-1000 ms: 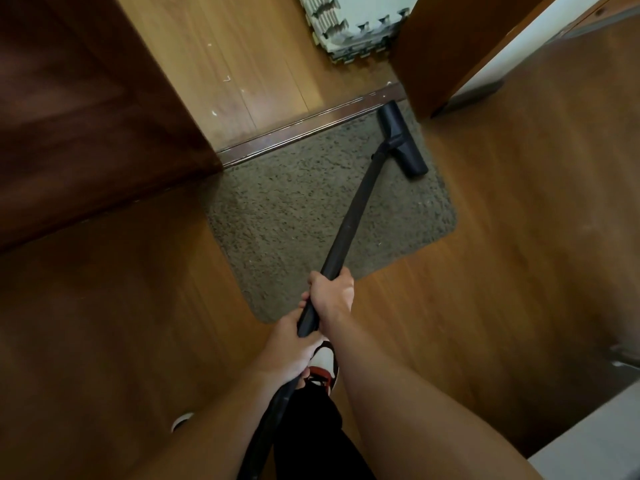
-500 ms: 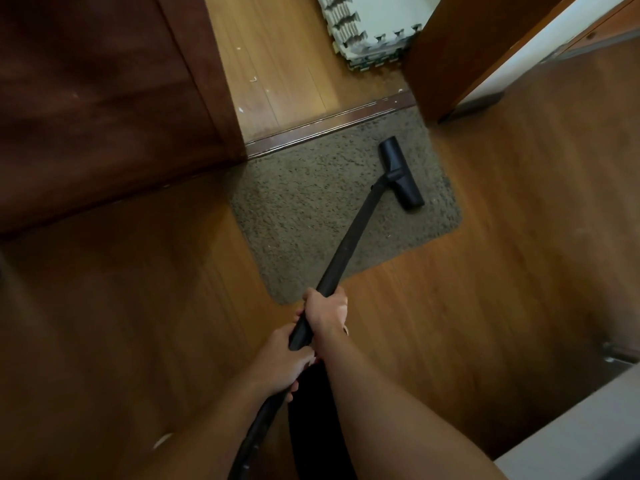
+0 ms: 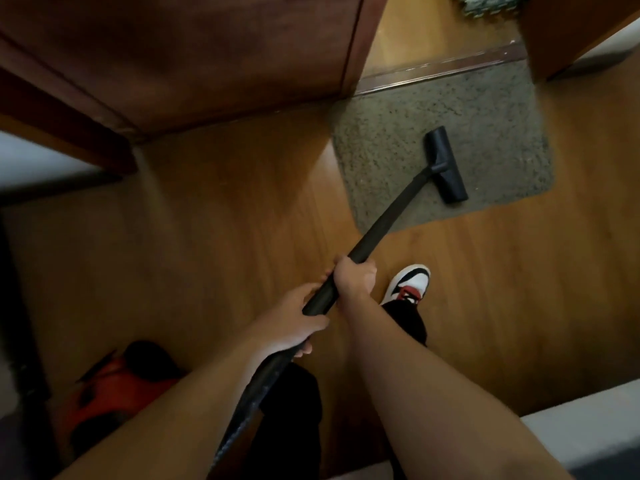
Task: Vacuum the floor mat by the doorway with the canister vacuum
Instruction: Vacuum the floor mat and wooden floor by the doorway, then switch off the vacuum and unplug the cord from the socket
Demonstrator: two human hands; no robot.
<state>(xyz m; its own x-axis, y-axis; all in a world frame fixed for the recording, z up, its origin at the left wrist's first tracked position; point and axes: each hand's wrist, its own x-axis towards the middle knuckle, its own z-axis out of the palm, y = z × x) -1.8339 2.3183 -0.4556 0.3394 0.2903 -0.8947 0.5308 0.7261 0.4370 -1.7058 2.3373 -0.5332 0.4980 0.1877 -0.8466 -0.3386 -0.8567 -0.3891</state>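
Observation:
A grey-brown shaggy floor mat (image 3: 485,112) lies on the wood floor against a metal door threshold (image 3: 440,69). A black vacuum wand (image 3: 388,220) runs from my hands up to its black floor nozzle (image 3: 446,166), which rests on the mat's near right part. My right hand (image 3: 355,277) grips the wand higher up. Just below it, my left hand (image 3: 294,323) grips the wand where the ribbed hose (image 3: 242,410) begins. The red canister vacuum (image 3: 114,393) sits at the lower left, partly behind my left arm.
A dark wooden door (image 3: 180,53) stands left of the mat and a door frame (image 3: 561,32) to its right. Foam puzzle tiles (image 3: 485,3) lie beyond the threshold. My white, red and black shoe (image 3: 410,284) stands near the mat. A pale surface (image 3: 581,434) fills the lower right.
The nozzle has been pulled back from the threshold toward the mat's near edge. The view has swung left and down, bringing the red canister and my shoe into sight.

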